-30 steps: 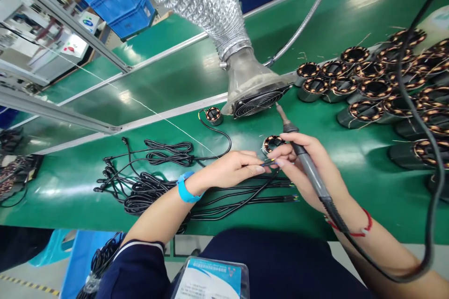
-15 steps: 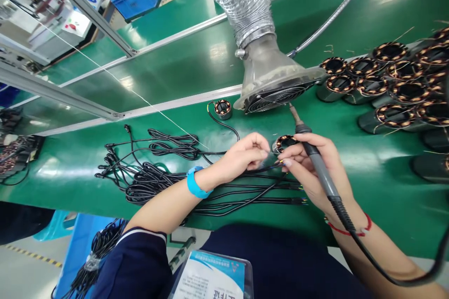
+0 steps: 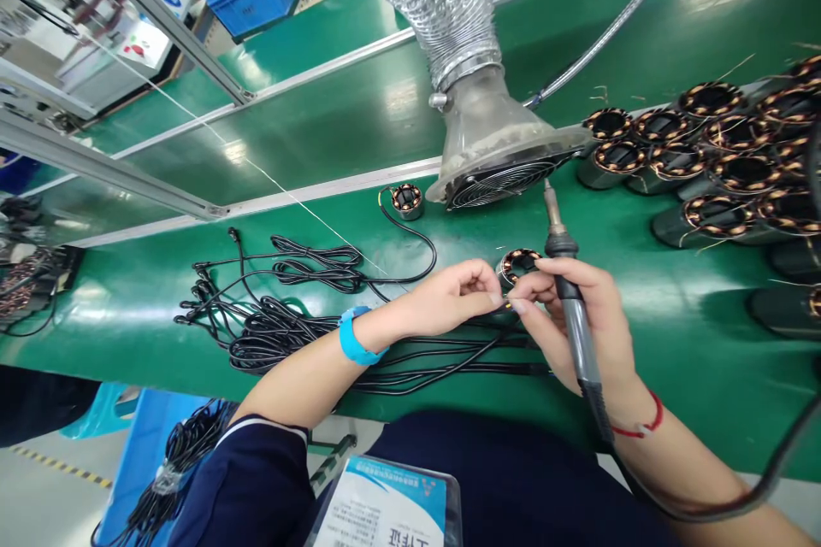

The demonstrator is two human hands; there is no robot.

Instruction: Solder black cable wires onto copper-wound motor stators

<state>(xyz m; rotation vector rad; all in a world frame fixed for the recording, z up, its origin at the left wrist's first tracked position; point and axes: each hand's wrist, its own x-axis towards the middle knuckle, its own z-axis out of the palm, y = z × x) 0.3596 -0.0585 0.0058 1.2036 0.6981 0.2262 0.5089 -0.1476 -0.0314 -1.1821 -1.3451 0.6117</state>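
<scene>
My right hand (image 3: 581,320) grips a soldering iron (image 3: 575,316), its tip pointing up near the hood. Thumb and fingertips of that hand also pinch the thin coloured wires (image 3: 507,304) at a black cable's end. My left hand (image 3: 458,295), closed in a pinch, meets the right fingertips at these wires; what exactly lies between its fingers is mostly covered. Just behind the fingertips stands a motor stator (image 3: 518,265) with copper windings. A thin pale strand (image 3: 301,203) runs from the upper left down behind my left hand.
A fume extraction hood (image 3: 506,158) hangs over the green bench (image 3: 147,299). Several stators (image 3: 683,158) stand at the right. One stator (image 3: 407,200) with a cable attached sits at the back. Coiled black cables (image 3: 275,338) lie left and under my hands.
My left hand has shifted right and its fingertips now meet the right ones. The soldering iron has turned more upright, its tip moving slightly right and up.
</scene>
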